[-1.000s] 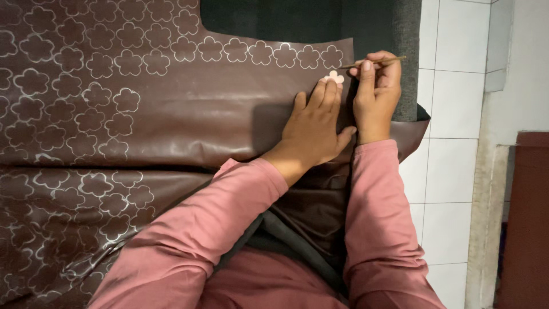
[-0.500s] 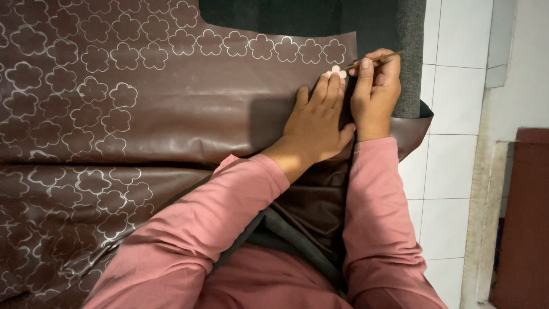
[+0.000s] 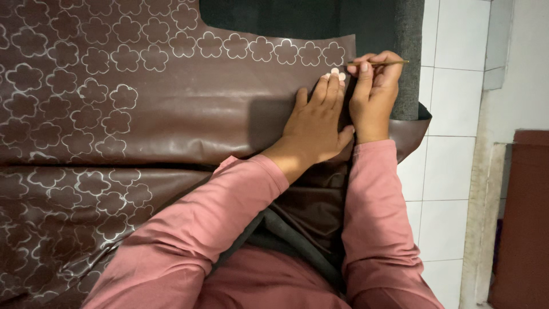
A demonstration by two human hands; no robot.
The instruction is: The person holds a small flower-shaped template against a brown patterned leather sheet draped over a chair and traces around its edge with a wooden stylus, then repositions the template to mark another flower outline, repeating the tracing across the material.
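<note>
A brown leather-like sheet [image 3: 189, 109] lies spread out, covered with silver outlines of flower shapes [image 3: 260, 48]. My left hand [image 3: 314, 123] presses flat on the sheet, its fingertips holding down a small pale flower-shaped template [image 3: 337, 74] near the sheet's right edge. My right hand [image 3: 374, 94] grips a thin gold-coloured pen [image 3: 382, 62] just beside the template, its tip at the template's edge. Both arms wear pink sleeves.
A dark grey fabric surface [image 3: 366, 34] lies under the sheet at the top. White floor tiles [image 3: 454, 114] run along the right, with a dark red-brown panel [image 3: 529, 217] at the far right. The sheet folds over near my lap.
Both hands stay together at the template by the sheet's right edge; the right hand's pen shifts only slightly around it. The view has shifted a little.
</note>
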